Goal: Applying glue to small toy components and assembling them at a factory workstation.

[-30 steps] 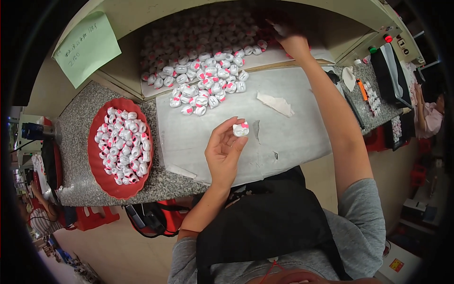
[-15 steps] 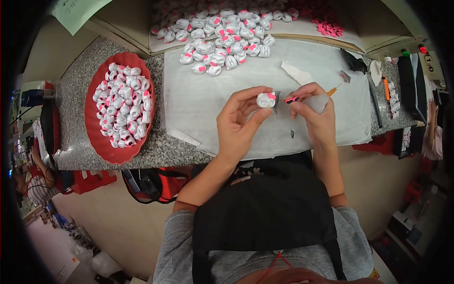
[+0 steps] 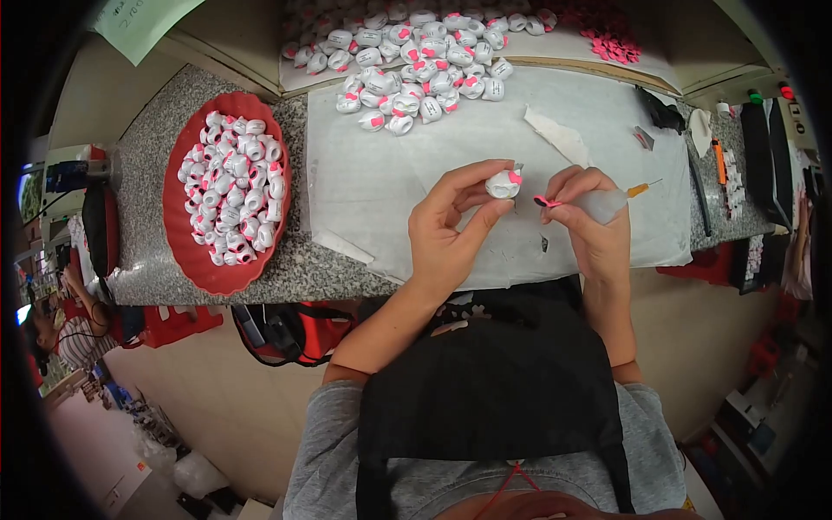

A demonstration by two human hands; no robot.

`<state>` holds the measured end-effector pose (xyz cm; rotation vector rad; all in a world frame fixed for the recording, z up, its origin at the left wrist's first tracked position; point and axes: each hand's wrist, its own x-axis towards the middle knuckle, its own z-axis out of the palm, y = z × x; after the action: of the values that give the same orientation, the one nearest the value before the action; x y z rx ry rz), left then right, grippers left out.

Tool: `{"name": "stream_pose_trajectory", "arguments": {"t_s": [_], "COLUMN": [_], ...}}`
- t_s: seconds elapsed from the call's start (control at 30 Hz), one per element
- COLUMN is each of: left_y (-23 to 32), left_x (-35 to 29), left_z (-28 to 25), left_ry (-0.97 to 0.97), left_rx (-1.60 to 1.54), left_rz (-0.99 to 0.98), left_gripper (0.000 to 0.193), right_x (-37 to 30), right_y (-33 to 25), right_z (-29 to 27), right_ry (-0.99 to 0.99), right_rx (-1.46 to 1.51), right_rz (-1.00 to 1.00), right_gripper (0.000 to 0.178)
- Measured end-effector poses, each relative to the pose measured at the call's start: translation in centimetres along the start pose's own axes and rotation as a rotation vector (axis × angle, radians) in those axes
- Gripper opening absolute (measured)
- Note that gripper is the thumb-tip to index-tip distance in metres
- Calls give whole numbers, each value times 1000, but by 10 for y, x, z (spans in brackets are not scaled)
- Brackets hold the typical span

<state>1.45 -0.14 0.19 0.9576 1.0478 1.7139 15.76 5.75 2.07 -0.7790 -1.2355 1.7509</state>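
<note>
My left hand pinches a small white figurine head with a pink bow between thumb and fingertips, above the white work sheet. To its right, my right hand holds a tiny pink-and-black piece at its fingertips. Tucked in the same hand is a translucent squeeze bottle, its orange needle tip pointing out to the right. A gap separates the pink piece from the figurine head. Part of the bottle is hidden by my fingers.
A red scalloped tray full of white figurine heads stands at left on the granite counter. More heads are heaped at the back, beside pink pieces. Torn paper and an orange-handled tool lie at right.
The figurine head has turned in my left hand. My right hand has dropped slightly and moved away from it, and the bottle's needle has swung further to the right. The view has shifted a little.
</note>
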Motion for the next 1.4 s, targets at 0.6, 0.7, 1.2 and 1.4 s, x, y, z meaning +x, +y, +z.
{"name": "stream_pose_trajectory", "arguments": {"t_s": [0.6, 0.7, 1.2, 1.4], "left_y": [1, 0, 0, 0], "left_x": [0, 1, -1, 0], "left_z": [3, 2, -7, -9], "left_ry": [-54, -63, -165, -211], "left_rx": [392, 346, -337, -359], "left_rz": [225, 217, -130, -123], "left_gripper": [28, 28, 26, 24], "right_x": [-2, -2, -2, -4], "right_y": [-3, 0, 0, 5], "right_z": [13, 11, 21, 17], "right_ry": [8, 18, -88, -76], "right_rx": [-160, -181, -169, -79], "right_rz": [51, 11, -30, 12], "right_gripper": [11, 12, 32, 27]}}
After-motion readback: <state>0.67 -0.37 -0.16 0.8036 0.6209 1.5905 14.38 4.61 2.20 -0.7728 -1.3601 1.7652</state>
